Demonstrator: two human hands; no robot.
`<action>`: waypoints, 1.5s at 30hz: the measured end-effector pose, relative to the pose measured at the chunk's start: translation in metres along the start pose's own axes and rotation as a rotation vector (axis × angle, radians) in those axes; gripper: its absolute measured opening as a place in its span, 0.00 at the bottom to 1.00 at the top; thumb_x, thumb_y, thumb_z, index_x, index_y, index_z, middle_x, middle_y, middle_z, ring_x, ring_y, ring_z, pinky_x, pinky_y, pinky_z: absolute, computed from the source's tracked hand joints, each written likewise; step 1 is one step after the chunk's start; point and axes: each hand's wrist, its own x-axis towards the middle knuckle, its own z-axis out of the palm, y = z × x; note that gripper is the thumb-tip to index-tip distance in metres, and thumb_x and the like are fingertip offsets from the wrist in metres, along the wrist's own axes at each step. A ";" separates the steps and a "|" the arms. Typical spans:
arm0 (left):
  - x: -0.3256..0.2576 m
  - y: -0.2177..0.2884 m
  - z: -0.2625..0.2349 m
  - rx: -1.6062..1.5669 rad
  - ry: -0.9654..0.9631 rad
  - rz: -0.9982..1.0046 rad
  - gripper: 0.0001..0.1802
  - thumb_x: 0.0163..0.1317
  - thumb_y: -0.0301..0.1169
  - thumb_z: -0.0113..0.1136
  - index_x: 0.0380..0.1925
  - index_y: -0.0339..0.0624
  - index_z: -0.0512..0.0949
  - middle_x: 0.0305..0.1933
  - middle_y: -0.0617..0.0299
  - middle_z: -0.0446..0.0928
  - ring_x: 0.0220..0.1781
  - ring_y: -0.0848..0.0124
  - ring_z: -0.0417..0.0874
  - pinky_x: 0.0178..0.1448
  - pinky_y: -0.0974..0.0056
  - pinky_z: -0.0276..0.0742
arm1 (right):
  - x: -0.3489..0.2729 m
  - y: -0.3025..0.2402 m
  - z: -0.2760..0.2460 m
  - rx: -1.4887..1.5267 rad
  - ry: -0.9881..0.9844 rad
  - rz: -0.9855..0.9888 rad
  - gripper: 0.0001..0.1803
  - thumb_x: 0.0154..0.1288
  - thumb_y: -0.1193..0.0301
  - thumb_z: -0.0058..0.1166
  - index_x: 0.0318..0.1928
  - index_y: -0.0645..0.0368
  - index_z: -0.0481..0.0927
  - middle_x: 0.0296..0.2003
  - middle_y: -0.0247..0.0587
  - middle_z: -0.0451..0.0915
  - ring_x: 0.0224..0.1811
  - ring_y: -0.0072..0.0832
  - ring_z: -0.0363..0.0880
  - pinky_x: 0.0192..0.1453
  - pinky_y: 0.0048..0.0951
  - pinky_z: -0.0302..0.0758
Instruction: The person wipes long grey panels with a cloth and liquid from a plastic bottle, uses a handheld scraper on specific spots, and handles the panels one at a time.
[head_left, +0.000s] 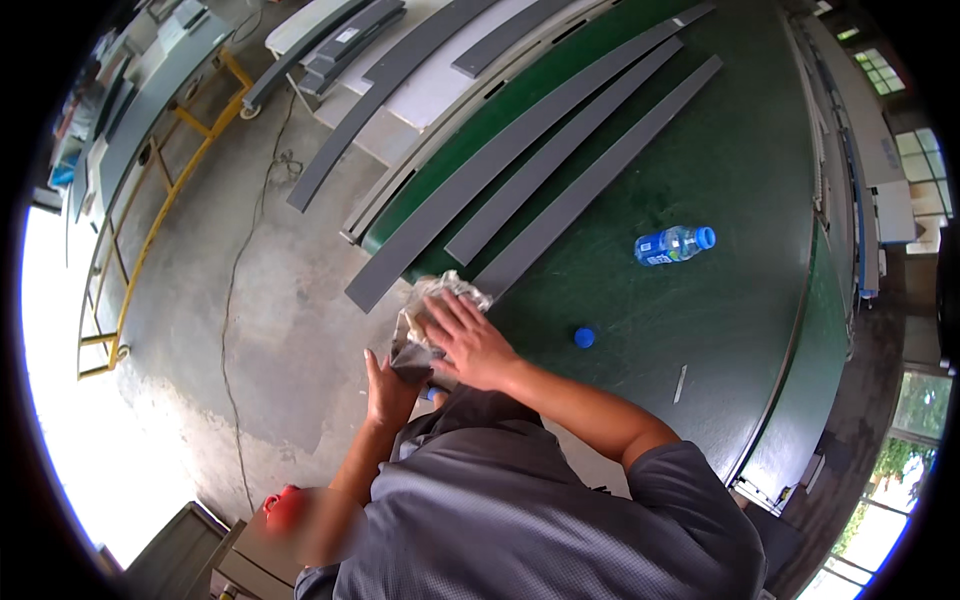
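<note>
My right hand (pixel 470 345) lies with fingers spread over a crumpled whitish rag (pixel 455 283), pressing it onto the near end of a long grey plank (pixel 600 180). At that same end, my left hand (pixel 390 392) holds the plank from its edge, thumb up and the other fingers mostly hidden beneath. Two more grey planks, a longer one (pixel 500 165) and a shorter one (pixel 565 150), lie alongside to the left on the green table (pixel 640 340). To the right of them, a clear bottle with a blue label (pixel 672 245) rests on its side.
A blue cap (pixel 584 337) and a thin pale strip (pixel 681 384) lie on the green tabletop. Further grey planks (pixel 375 105) rest on a white surface at upper left. A yellow-framed cart (pixel 180 180) stands left, with a cable (pixel 232 300) across the floor. Something red (pixel 285 508) is at lower left.
</note>
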 end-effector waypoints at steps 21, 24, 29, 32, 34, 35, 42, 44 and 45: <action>-0.239 0.021 -0.181 0.062 0.556 -0.257 0.32 0.63 0.32 0.79 0.62 0.30 0.75 0.50 0.48 0.85 0.50 0.55 0.90 0.51 0.41 0.93 | 0.011 0.197 -0.068 -0.236 0.412 0.701 0.47 0.78 0.53 0.56 0.81 0.74 0.56 0.85 0.65 0.49 0.88 0.59 0.46 0.91 0.53 0.44; -0.194 0.034 -0.143 0.110 0.686 -0.268 0.33 0.63 0.32 0.79 0.63 0.30 0.74 0.51 0.48 0.85 0.50 0.55 0.90 0.52 0.42 0.93 | 0.022 0.264 -0.095 -0.233 0.462 0.833 0.46 0.78 0.51 0.56 0.80 0.74 0.57 0.84 0.65 0.50 0.88 0.58 0.45 0.91 0.53 0.45; -0.125 0.047 -0.101 0.165 0.665 -0.243 0.34 0.63 0.33 0.79 0.63 0.30 0.74 0.51 0.48 0.85 0.50 0.55 0.90 0.52 0.43 0.93 | 0.024 0.378 -0.144 -0.262 0.649 1.072 0.47 0.78 0.49 0.54 0.81 0.74 0.57 0.84 0.66 0.52 0.88 0.57 0.46 0.91 0.53 0.45; -0.101 0.053 -0.085 0.177 0.668 -0.228 0.35 0.62 0.33 0.79 0.64 0.30 0.73 0.51 0.48 0.85 0.51 0.55 0.90 0.53 0.43 0.93 | 0.050 0.302 -0.099 -0.253 0.545 1.125 0.50 0.77 0.49 0.56 0.80 0.79 0.54 0.83 0.71 0.50 0.89 0.59 0.43 0.91 0.53 0.42; -0.081 0.059 -0.078 0.190 0.653 -0.222 0.35 0.62 0.34 0.79 0.64 0.30 0.73 0.51 0.48 0.85 0.51 0.55 0.90 0.53 0.43 0.92 | 0.053 0.241 -0.087 -0.221 0.436 1.100 0.53 0.76 0.48 0.55 0.81 0.79 0.51 0.84 0.73 0.48 0.88 0.63 0.44 0.91 0.54 0.42; -0.073 0.062 -0.076 0.198 0.637 -0.225 0.35 0.62 0.34 0.79 0.64 0.30 0.73 0.52 0.48 0.85 0.51 0.55 0.90 0.53 0.43 0.92 | 0.053 0.239 -0.087 -0.217 0.412 1.100 0.53 0.76 0.47 0.55 0.81 0.79 0.52 0.84 0.73 0.48 0.88 0.63 0.43 0.91 0.54 0.41; 0.016 0.086 -0.044 0.269 0.590 -0.215 0.37 0.62 0.35 0.80 0.65 0.30 0.72 0.52 0.47 0.85 0.52 0.55 0.90 0.54 0.44 0.92 | 0.041 0.498 -0.202 -0.232 0.456 1.367 0.53 0.78 0.42 0.48 0.84 0.72 0.50 0.87 0.62 0.46 0.91 0.53 0.40 0.92 0.47 0.40; 0.043 0.094 -0.032 0.300 0.599 -0.229 0.37 0.62 0.35 0.80 0.65 0.30 0.72 0.52 0.47 0.85 0.52 0.55 0.90 0.54 0.45 0.92 | 0.039 0.561 -0.231 -0.201 0.455 1.402 0.54 0.78 0.40 0.47 0.84 0.71 0.50 0.87 0.60 0.45 0.91 0.52 0.39 0.92 0.46 0.40; 0.056 0.096 -0.026 0.311 0.608 -0.235 0.38 0.62 0.35 0.80 0.65 0.30 0.72 0.52 0.47 0.85 0.52 0.55 0.90 0.54 0.45 0.92 | 0.037 0.589 -0.246 -0.192 0.442 1.428 0.54 0.78 0.40 0.47 0.84 0.70 0.50 0.87 0.60 0.45 0.91 0.52 0.39 0.92 0.46 0.40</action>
